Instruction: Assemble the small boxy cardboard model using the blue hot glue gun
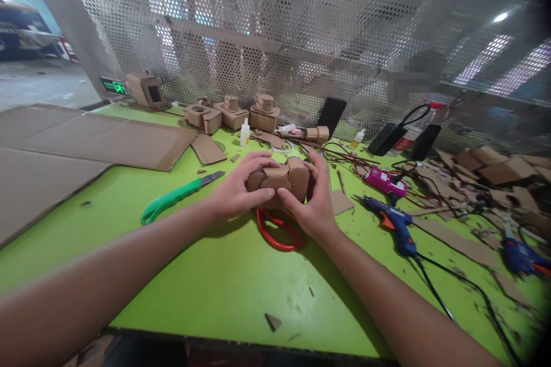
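Note:
Both hands hold a small brown cardboard model (282, 179) just above the green table (224, 281), near its middle. My left hand (236, 189) wraps its left side, fingers over the top. My right hand (310, 202) presses the right side, thumb on the front face. Red-handled scissors (278, 232) lie on the table directly below the model. A green-handled utility knife (176, 198) lies to the left of my left hand, blade out.
Large cardboard sheets (86, 137) cover the left. Several cardboard models (232, 112) and a glue bottle (245, 132) stand at the back. A blue glue gun (396, 223), a pink tool (385, 182), wires and cardboard scraps (491, 166) crowd the right. A perforated metal screen (301, 28) backs the table.

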Demonstrator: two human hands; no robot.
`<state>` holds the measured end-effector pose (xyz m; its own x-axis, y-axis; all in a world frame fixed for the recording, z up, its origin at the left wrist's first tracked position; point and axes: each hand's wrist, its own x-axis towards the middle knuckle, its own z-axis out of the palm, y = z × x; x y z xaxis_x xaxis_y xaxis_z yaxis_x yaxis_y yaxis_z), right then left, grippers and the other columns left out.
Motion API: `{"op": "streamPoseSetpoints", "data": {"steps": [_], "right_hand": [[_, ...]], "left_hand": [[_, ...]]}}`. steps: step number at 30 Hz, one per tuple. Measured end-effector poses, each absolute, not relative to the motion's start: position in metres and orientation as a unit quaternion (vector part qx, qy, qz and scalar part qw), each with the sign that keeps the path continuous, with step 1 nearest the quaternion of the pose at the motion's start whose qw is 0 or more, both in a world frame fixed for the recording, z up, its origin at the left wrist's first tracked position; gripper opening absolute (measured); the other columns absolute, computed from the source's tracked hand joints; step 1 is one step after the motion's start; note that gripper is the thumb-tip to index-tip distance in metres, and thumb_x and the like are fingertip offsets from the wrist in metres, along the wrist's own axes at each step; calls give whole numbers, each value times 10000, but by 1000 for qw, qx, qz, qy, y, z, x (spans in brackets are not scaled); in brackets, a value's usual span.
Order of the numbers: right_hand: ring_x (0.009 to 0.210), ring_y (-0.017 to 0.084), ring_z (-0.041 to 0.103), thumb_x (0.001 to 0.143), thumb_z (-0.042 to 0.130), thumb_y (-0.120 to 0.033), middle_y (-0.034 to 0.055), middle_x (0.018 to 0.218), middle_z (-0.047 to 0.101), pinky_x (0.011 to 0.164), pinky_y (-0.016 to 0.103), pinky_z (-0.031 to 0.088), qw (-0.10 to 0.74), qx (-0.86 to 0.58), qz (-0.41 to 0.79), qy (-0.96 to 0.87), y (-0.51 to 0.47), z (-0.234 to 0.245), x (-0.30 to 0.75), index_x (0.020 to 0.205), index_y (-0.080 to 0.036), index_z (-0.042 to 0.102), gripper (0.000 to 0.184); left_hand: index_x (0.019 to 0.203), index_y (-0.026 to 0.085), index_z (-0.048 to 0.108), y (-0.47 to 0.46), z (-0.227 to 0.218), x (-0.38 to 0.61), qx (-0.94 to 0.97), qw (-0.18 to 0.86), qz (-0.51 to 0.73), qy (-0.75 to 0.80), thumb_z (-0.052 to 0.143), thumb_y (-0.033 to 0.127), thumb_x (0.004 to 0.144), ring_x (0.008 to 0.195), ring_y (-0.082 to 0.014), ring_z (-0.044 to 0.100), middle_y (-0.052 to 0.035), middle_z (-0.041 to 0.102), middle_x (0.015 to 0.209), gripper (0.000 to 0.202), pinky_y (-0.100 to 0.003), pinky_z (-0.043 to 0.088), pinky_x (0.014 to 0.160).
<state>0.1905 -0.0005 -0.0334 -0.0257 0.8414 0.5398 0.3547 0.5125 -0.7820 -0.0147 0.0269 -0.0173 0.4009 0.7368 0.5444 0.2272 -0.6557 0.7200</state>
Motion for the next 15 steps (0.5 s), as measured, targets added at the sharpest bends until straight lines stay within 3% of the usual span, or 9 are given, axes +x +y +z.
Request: {"op": "streamPoseSetpoints", "data": {"steps": [4, 9, 15], "right_hand": [[1267, 296, 589, 846, 730, -488, 140, 1423, 550, 1099, 514, 497, 537, -430, 234, -687, 1, -33, 194, 1552, -251, 295, 862], [1305, 298, 594, 935, 582, -593, 115, 1503, 536, 1093, 521, 513, 538, -397, 312, -675, 2, -34, 195, 1588, -290, 273, 784], [1480, 318, 431, 918, 547, -679, 104, 1590, 466, 1178, 538, 430, 564, -391, 285, -669, 0, -29, 193, 1566, -269, 338, 795]], "left_hand": [[1200, 207, 660, 23, -17, -9, 751, 324, 473, 328, 770, 366, 784, 1277, -324, 566, -108, 623, 1316, 459, -512, 403, 1149], [1305, 231, 626, 13, -16, -4, 641, 459, 492, 370, 760, 368, 798, 1142, -301, 648, -98, 663, 1284, 542, -482, 521, 1020], [1407, 274, 507, 17, -15, 1, 515, 561, 538, 362, 782, 408, 786, 1068, -260, 683, -87, 667, 1271, 692, -397, 590, 895]]}}
